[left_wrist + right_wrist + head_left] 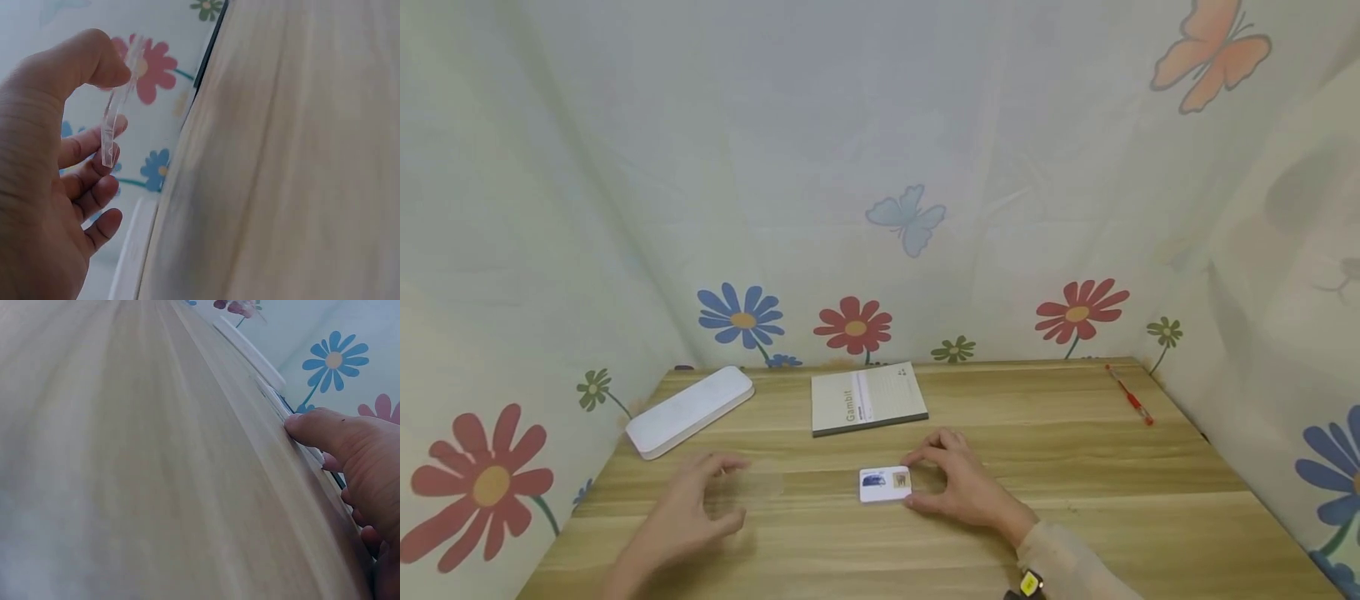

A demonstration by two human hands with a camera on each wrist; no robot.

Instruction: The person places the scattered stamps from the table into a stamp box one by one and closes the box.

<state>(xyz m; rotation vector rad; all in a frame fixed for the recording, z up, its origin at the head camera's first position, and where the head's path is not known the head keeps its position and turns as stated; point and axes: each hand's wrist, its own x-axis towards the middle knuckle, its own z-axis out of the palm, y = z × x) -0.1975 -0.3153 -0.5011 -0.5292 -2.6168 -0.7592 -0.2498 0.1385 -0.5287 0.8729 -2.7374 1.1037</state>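
Observation:
My left hand (pixel 681 512) is raised over the left part of the table, pinching a thin clear plastic piece (pixel 110 134) by its edges between thumb and fingers. It looks like a transparent card holder or cover, faint in the head view and seen edge-on in the left wrist view. On the table lies a white card (pixel 883 486) with a dark blue picture and a small tan patch. My right hand (pixel 966 487) holds that card at its right edge, thumb on the near side and fingers on the far side. The right wrist view shows the card barely, from the side.
Behind the card lies a notebook (pixel 872 400) marked "Gambit". A white oblong case (pixel 692 410) sits at the table's back left, and a red pen (pixel 1129 395) at the back right. Flowered curtain (pixel 820 167) hangs around the wooden table (pixel 1045 417).

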